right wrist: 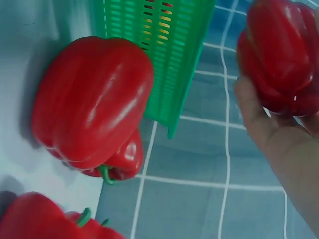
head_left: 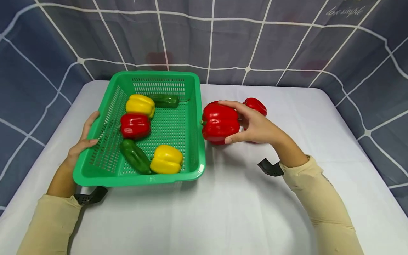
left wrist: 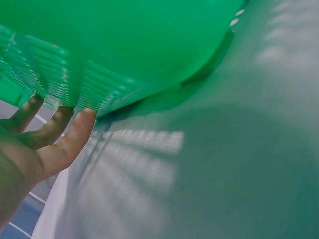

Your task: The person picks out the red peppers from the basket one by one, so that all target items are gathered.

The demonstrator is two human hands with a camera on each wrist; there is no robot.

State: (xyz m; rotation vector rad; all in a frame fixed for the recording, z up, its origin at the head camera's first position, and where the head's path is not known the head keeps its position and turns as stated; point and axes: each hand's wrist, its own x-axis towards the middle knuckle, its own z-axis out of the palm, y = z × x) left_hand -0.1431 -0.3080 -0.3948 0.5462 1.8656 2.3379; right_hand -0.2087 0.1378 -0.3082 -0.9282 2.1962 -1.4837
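Observation:
My right hand (head_left: 255,124) grips a large red bell pepper (head_left: 220,122) just right of the green basket, thumb at the near side and fingers over the far side. In the right wrist view, this pepper is up off the table, apart from the others. My left hand (head_left: 78,141) holds the left side of the green slotted basket (head_left: 199,141), with the thumb over the rim and fingertips (left wrist: 87,114) against the outer wall. Inside lie two yellow bell peppers (head_left: 167,159), a red bell pepper (head_left: 135,125) and two long green peppers (head_left: 135,156).
More red bell peppers (right wrist: 94,99) lie on the white table (head_left: 223,212) behind and beneath my right hand, one showing as a small red pepper (head_left: 256,106) in the head view. A dark grid-patterned cloth (head_left: 185,39) stands around the back and sides.

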